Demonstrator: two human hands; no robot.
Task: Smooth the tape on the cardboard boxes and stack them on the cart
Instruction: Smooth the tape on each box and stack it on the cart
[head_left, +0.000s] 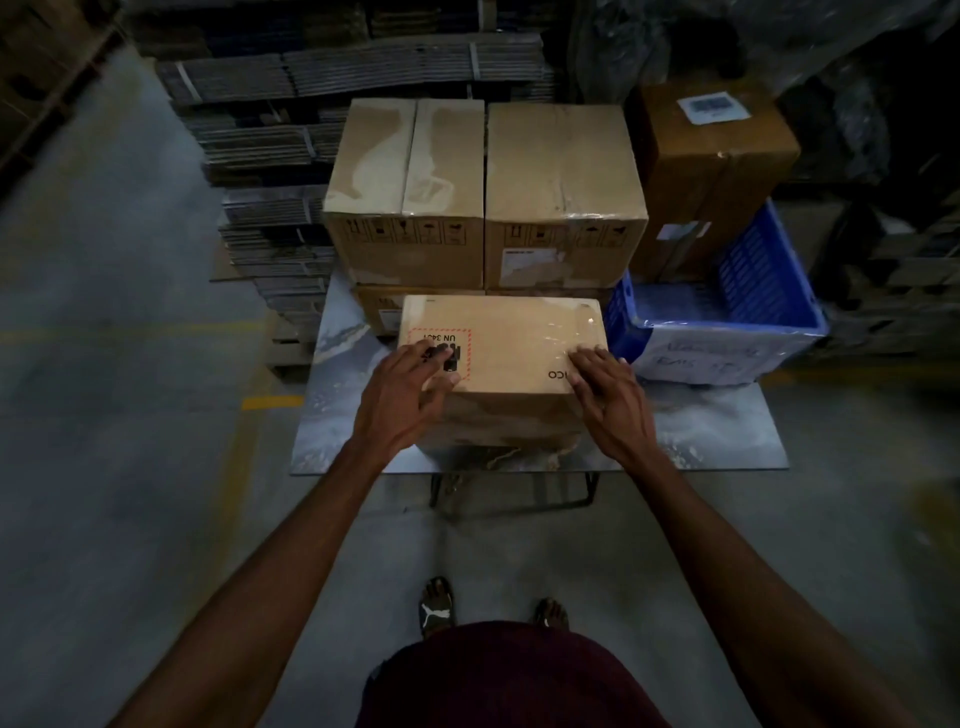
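We had the small tan cardboard box on the grey marbled cart deck, its long axis running left to right, directly in front of two stacked larger brown boxes. Our left hand lay spread and flat on its labelled end, our right hand flat on the glossy clear tape, nearer the seam.

A small tan cardboard box lies flat on my tabletop, clear tape glossy across its top. Two larger taped boxes stand stacked just behind it.
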